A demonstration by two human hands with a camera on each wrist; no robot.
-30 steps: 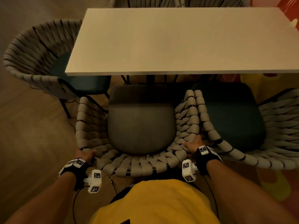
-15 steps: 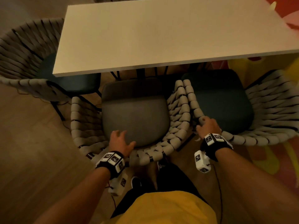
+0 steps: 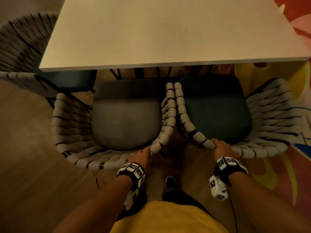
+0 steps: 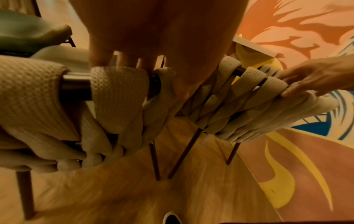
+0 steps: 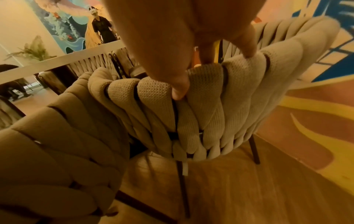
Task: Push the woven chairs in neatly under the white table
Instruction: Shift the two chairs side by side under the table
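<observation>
The white table (image 3: 151, 34) fills the top of the head view. Two woven chairs stand side by side at its near edge, their arms touching. The left chair (image 3: 125, 118) has a grey cushion, the right chair (image 3: 217, 111) a dark teal one. My left hand (image 3: 140, 155) grips the grey chair's back rim (image 4: 118, 84) at its right rear, fingers over the top, thumb on the near side. My right hand (image 3: 222, 148) grips the teal chair's back rim (image 5: 206, 84) at its left rear. Both seats' front edges lie just short of the table's edge.
A third woven chair (image 3: 20, 47) stands at the table's left end, its seat partly under the top. My shoe (image 3: 170, 184) is on the wood floor between the two chair backs. Painted coloured floor (image 3: 277, 174) lies to the right. Another person (image 5: 101, 28) stands far off.
Both hands held the grey chair's back a second ago. The right hand went to the teal chair's rim; the left slid to the grey chair's right rear. The teal chair now stands straighter beside the grey one.
</observation>
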